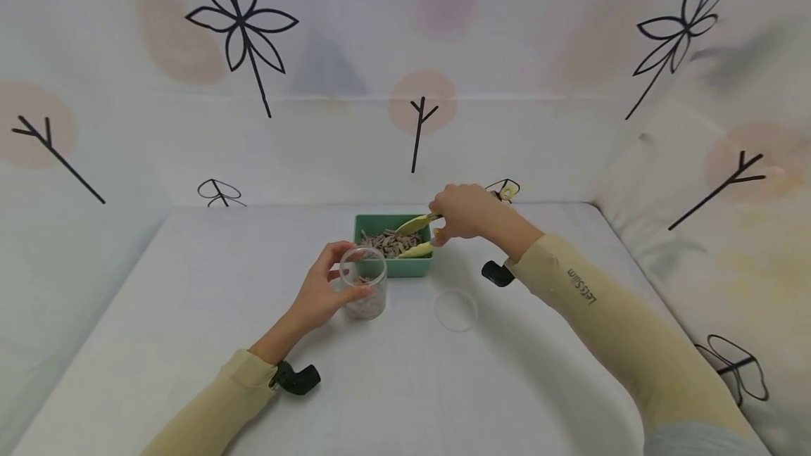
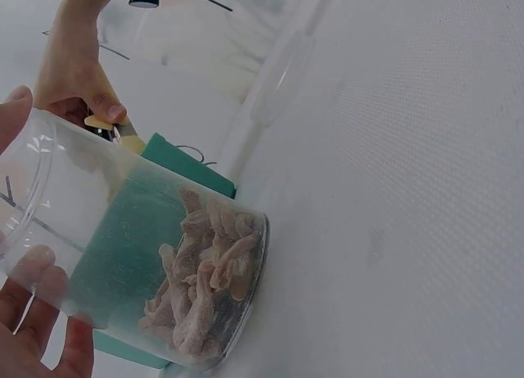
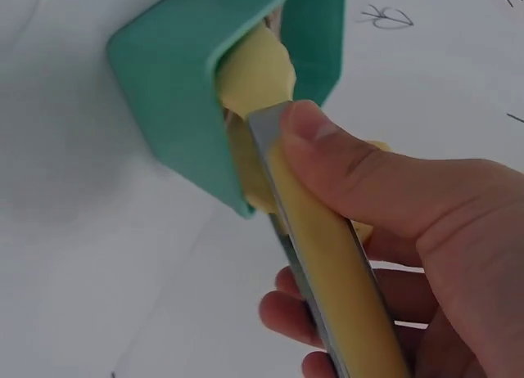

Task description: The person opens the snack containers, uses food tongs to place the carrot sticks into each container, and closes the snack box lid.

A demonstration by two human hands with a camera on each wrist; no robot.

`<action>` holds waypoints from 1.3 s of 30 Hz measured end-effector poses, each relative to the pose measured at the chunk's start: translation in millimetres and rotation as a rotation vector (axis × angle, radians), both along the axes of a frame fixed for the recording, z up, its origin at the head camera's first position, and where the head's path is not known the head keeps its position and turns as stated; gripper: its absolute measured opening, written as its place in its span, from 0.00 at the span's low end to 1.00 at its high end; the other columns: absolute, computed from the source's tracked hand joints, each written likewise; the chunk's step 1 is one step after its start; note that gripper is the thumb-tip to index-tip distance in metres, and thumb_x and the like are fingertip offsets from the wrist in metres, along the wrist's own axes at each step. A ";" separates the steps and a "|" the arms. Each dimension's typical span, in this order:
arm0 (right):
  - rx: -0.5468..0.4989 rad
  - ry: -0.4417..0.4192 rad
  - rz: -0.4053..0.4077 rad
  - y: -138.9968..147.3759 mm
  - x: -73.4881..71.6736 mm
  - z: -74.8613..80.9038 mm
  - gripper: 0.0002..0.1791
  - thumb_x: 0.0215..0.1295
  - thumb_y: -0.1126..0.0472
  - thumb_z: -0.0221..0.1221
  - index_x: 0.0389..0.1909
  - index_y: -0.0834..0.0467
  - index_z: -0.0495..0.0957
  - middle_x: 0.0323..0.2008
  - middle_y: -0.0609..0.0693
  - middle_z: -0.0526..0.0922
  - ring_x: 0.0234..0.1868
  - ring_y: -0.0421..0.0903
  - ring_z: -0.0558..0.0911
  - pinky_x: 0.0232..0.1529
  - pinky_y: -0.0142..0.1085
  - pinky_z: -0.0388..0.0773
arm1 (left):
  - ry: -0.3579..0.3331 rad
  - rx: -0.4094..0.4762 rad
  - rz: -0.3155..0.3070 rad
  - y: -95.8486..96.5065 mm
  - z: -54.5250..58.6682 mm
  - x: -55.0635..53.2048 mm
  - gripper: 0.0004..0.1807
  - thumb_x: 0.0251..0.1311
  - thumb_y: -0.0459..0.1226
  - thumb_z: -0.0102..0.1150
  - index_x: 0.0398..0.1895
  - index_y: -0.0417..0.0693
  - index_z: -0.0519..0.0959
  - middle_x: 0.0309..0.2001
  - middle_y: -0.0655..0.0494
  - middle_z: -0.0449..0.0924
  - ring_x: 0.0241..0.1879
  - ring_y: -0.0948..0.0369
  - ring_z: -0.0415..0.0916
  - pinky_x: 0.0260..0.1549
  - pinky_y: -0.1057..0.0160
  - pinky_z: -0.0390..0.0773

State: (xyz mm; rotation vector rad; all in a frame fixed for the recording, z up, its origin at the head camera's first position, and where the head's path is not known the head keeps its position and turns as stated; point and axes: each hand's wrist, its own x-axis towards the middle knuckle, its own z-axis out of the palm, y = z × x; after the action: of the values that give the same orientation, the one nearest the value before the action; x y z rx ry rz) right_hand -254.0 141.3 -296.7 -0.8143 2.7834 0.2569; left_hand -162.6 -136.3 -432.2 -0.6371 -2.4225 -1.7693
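Jar (image 2: 135, 231): brown pieces (image 2: 205, 280) distinct from left wrist, faint from head.

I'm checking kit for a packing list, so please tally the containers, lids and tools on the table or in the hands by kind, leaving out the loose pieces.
Green tray: 1
Clear jar: 1
Pair of yellow tongs: 1
Clear round lid: 1
Total: 4
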 end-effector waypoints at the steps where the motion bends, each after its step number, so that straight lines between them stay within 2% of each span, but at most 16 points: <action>1: -0.013 -0.004 0.000 0.5 -1.0 -2.8 0.38 0.57 0.39 0.70 0.63 0.57 0.78 0.50 0.53 0.82 0.49 0.53 0.80 0.45 0.47 0.79 | -0.001 0.004 -0.001 0.1 -0.5 0.0 0.38 0.54 0.34 0.75 0.66 0.45 0.65 0.61 0.46 0.72 0.63 0.47 0.66 0.57 0.40 0.69; 8: -0.125 0.030 0.047 9.0 -1.7 -16.8 0.26 0.59 0.45 0.70 0.54 0.56 0.83 0.46 0.51 0.85 0.41 0.50 0.82 0.37 0.43 0.80 | 0.003 0.020 -0.006 -0.9 -1.4 -0.7 0.38 0.53 0.33 0.75 0.66 0.43 0.65 0.60 0.46 0.72 0.63 0.48 0.66 0.57 0.39 0.68; 13: -0.180 0.087 0.053 14.3 0.7 -17.1 0.22 0.58 0.46 0.71 0.49 0.55 0.84 0.41 0.50 0.86 0.34 0.46 0.81 0.32 0.40 0.79 | -0.004 0.003 -0.006 1.0 1.9 -1.3 0.39 0.53 0.30 0.74 0.67 0.42 0.64 0.62 0.43 0.71 0.64 0.46 0.66 0.57 0.42 0.69; 17: -0.199 0.111 0.038 18.1 1.0 -15.4 0.21 0.58 0.46 0.71 0.47 0.54 0.84 0.39 0.48 0.86 0.32 0.45 0.81 0.30 0.40 0.78 | -0.010 -0.004 -0.009 3.3 6.2 -1.0 0.40 0.53 0.28 0.73 0.68 0.38 0.63 0.63 0.39 0.69 0.64 0.42 0.64 0.57 0.39 0.67; 22: -0.256 0.105 0.012 22.9 1.1 -11.5 0.21 0.58 0.45 0.71 0.47 0.53 0.84 0.38 0.45 0.86 0.34 0.44 0.80 0.31 0.39 0.77 | -0.026 -0.011 -0.010 6.2 25.3 11.1 0.39 0.53 0.26 0.71 0.67 0.31 0.62 0.62 0.33 0.68 0.63 0.38 0.64 0.56 0.37 0.67; 25: -0.292 0.097 -0.002 26.7 2.8 -7.6 0.21 0.58 0.45 0.71 0.47 0.54 0.84 0.38 0.45 0.86 0.33 0.43 0.80 0.30 0.39 0.77 | -0.022 -0.017 -0.014 7.5 35.6 17.5 0.37 0.54 0.27 0.71 0.65 0.30 0.63 0.61 0.33 0.69 0.63 0.38 0.65 0.55 0.39 0.69; 32: -0.337 0.100 -0.060 35.0 7.1 0.3 0.22 0.57 0.44 0.72 0.45 0.54 0.84 0.36 0.45 0.86 0.32 0.45 0.79 0.30 0.39 0.74 | -0.029 -0.005 -0.017 5.1 6.4 0.9 0.41 0.52 0.27 0.73 0.68 0.36 0.62 0.63 0.39 0.70 0.64 0.41 0.65 0.56 0.40 0.69; 39: -0.396 0.102 -0.058 34.7 4.8 1.0 0.22 0.57 0.45 0.72 0.45 0.54 0.85 0.37 0.46 0.87 0.33 0.45 0.78 0.33 0.41 0.73 | 0.003 0.002 -0.002 -1.8 2.6 0.7 0.39 0.52 0.33 0.75 0.67 0.44 0.65 0.62 0.48 0.72 0.63 0.49 0.67 0.56 0.42 0.70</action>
State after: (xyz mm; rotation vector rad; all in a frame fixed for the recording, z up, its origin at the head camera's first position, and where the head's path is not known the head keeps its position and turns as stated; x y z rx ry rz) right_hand -249.1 176.0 -295.7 -0.8190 2.9943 -0.2818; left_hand -161.9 -138.1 -429.6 -0.6421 -2.4191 -1.7696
